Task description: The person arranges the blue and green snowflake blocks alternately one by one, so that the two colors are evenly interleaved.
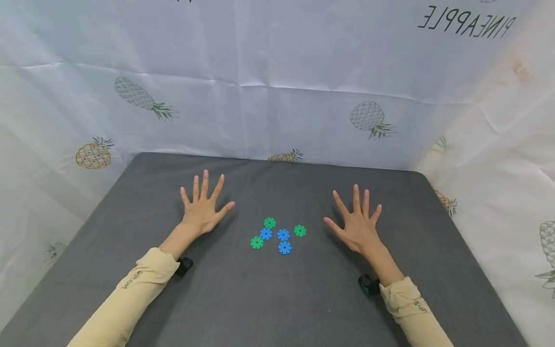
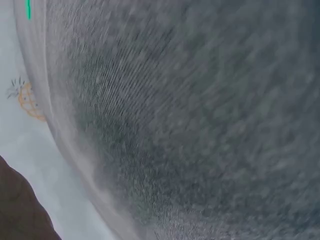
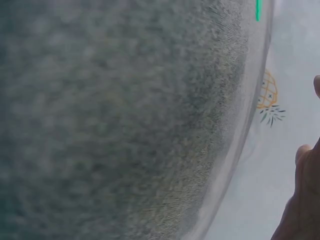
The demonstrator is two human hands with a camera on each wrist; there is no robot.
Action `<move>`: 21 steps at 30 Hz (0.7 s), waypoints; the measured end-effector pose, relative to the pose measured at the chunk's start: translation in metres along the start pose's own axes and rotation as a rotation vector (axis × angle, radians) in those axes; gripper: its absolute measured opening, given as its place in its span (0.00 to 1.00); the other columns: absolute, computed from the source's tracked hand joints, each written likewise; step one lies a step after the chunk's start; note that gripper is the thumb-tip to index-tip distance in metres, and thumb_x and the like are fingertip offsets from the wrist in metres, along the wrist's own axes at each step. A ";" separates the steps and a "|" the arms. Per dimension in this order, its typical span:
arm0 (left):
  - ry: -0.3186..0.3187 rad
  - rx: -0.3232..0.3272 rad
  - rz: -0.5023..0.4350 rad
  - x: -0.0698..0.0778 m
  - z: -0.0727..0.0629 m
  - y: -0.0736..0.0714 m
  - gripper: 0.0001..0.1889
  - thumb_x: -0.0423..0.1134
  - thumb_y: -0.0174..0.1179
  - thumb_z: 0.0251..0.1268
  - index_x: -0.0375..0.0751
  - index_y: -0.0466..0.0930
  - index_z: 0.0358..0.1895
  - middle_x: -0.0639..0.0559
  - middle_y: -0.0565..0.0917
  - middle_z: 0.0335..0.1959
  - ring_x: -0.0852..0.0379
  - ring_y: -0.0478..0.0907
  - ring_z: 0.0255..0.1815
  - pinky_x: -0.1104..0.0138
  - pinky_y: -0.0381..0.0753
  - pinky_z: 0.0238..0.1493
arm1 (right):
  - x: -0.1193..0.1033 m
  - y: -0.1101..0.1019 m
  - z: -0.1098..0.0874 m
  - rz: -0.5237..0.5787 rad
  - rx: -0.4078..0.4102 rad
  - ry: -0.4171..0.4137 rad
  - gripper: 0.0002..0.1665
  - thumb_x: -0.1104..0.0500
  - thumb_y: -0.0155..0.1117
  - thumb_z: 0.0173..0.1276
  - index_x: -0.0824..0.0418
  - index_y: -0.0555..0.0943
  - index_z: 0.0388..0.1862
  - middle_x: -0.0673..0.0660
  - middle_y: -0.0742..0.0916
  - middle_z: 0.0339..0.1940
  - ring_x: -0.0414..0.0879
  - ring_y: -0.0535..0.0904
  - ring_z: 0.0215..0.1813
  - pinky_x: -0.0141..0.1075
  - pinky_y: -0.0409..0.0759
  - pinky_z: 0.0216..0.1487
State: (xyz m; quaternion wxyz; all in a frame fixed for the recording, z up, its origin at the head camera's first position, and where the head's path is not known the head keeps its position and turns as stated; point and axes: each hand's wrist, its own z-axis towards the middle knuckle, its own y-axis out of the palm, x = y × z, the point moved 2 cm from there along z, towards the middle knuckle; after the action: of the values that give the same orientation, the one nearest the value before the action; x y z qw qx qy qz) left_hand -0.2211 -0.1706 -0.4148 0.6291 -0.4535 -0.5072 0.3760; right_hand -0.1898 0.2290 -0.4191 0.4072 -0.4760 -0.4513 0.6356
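Head view, reckoned from the middle of the small slotted discs: the left hand (image 1: 200, 212) lies between nine and ten o'clock, the right hand (image 1: 359, 230) at about three. Both have straight, widely fanned fingers and hold nothing; whether they touch the table (image 1: 243, 299) or hover just above it I cannot tell. Set well out to either side, they leave every disc uncovered, which is probably why they are held so.

Near the table's centre, a blue disc (image 1: 266, 233) has a green disc (image 1: 270, 222) at its one o'clock and a second green disc (image 1: 257, 242) between seven and eight, edges meeting or slightly overlapping. Beside this row, an upper blue disc (image 1: 284, 234) meets a lower blue disc (image 1: 284, 247) at its six o'clock. A third green disc (image 1: 300, 231) lies apart, between two and three o'clock of that upper one. Gathered between the hands, all six seem placed for equal reach from either side; lying flat on the dark cloth likely keeps them from rolling.
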 end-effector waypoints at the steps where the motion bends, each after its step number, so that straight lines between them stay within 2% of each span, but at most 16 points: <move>1: 0.005 -0.014 -0.005 0.001 -0.001 0.001 0.43 0.70 0.36 0.69 0.58 0.27 0.77 0.46 0.20 0.75 0.41 0.17 0.74 0.37 0.17 0.63 | 0.000 0.000 0.000 0.000 -0.002 -0.001 0.48 0.29 0.48 0.68 0.42 0.45 0.79 0.61 0.33 0.77 0.65 0.24 0.75 0.72 0.27 0.61; 7: 0.065 -0.066 -0.028 0.009 -0.011 0.004 0.42 0.69 0.37 0.70 0.60 0.27 0.77 0.46 0.20 0.75 0.42 0.17 0.74 0.38 0.18 0.64 | -0.004 0.001 -0.004 -0.006 -0.030 -0.026 0.48 0.30 0.47 0.68 0.44 0.44 0.79 0.58 0.33 0.77 0.60 0.24 0.75 0.70 0.28 0.63; 13: 0.189 -0.081 -0.056 0.017 -0.020 0.008 0.42 0.67 0.41 0.69 0.58 0.32 0.78 0.45 0.26 0.77 0.41 0.22 0.75 0.37 0.27 0.66 | -0.012 0.001 -0.010 0.040 -0.030 -0.106 0.46 0.31 0.48 0.69 0.46 0.47 0.79 0.58 0.40 0.79 0.58 0.27 0.77 0.68 0.34 0.66; 21: 0.310 -0.155 -0.258 0.030 -0.026 0.011 0.42 0.60 0.49 0.70 0.57 0.35 0.78 0.44 0.35 0.78 0.37 0.32 0.76 0.38 0.35 0.68 | -0.026 -0.001 -0.022 0.214 0.005 -0.240 0.41 0.41 0.55 0.71 0.50 0.56 0.78 0.58 0.50 0.79 0.56 0.35 0.78 0.68 0.41 0.66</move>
State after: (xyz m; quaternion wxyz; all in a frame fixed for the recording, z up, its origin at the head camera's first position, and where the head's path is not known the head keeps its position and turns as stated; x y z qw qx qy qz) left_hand -0.1896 -0.1440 -0.4178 0.7055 -0.4843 -0.4857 0.1781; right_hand -0.1627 0.2087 -0.4155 0.2814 -0.4409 -0.4420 0.7287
